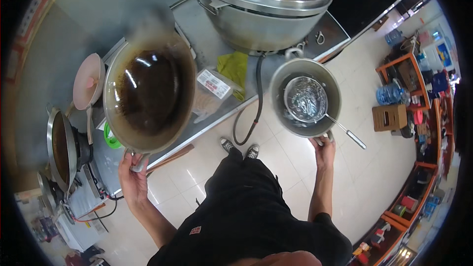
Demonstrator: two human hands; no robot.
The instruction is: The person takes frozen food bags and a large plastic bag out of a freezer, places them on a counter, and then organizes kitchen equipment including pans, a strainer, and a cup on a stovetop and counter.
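Observation:
My left hand [135, 181] grips the loop handle of a large wok [174, 136], which is tilted with its inside towards me. Its inside is dark brown and glossy, and I cannot tell whether that is liquid or a stained surface. With my right hand [326, 155] I hold a grey metal pot [277, 98] by its near handle, out over the floor. Inside the pot lies a wire-mesh strainer [306, 99], its long metal handle sticking out past the rim. Clear liquid seems to glint under the mesh.
A big lidded pot [262, 31] stands on the metal counter [199, 11] at the back. Near it lie a green cloth [234, 68], a labelled plastic bag [212, 98] and a black hose [259, 81]. At left are a pink pan [85, 85] and another wok [59, 147]. Shelves [402, 221] line the right.

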